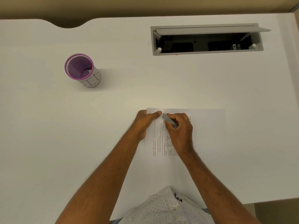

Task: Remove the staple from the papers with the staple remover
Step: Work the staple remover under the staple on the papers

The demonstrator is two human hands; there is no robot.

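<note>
White printed papers (205, 131) lie flat on the white desk in front of me, text running sideways. My left hand (144, 122) presses on the far left corner of the papers, thumb on top of the sheet. My right hand (179, 128) grips a slim metal staple remover (169, 120), its tip pointing at the far left corner just beside my left thumb. The staple itself is too small to make out.
A purple mesh pen cup (80, 70) stands at the far left of the desk. An open grey cable tray (207, 40) is sunk into the desk at the far right. The desk's far edge has a curved cut-out (69, 25).
</note>
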